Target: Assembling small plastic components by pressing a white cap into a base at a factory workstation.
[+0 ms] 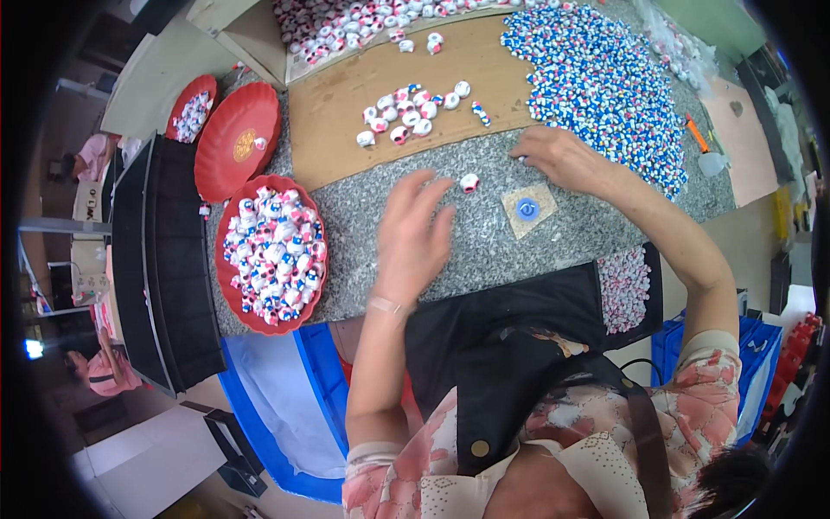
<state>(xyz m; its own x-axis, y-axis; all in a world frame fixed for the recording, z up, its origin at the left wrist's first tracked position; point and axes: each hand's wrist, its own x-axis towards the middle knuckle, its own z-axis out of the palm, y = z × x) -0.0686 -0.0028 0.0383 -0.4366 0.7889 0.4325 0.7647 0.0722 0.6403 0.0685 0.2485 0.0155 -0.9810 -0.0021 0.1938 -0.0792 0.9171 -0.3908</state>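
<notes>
My left hand (413, 238) is raised over the grey speckled worktop (363, 233), its fingers spread and nothing in them. Just past its fingertips a small white figure head with red and dark marks (469, 182) lies alone on the stone. My right hand (560, 159) is at the edge of a cardboard sheet (328, 156), fingers pinched together; a bit of blue shows at the fingertips, too small to name. Nearer to me, a round blue holder (527, 208) sits on a tan square pad (519, 227). Several similar heads (406, 111) and a blue-and-white piece (481, 113) lie on the cardboard.
Small blue-and-white pieces (596, 78) are heaped at the far right. Left stands a red scalloped tray (321, 285) full of assembled figures, with another red tray (216, 164) behind it. A black tray of pinkish pieces (624, 290) is by my lap. A blue crate (316, 372) stands below the worktop.
</notes>
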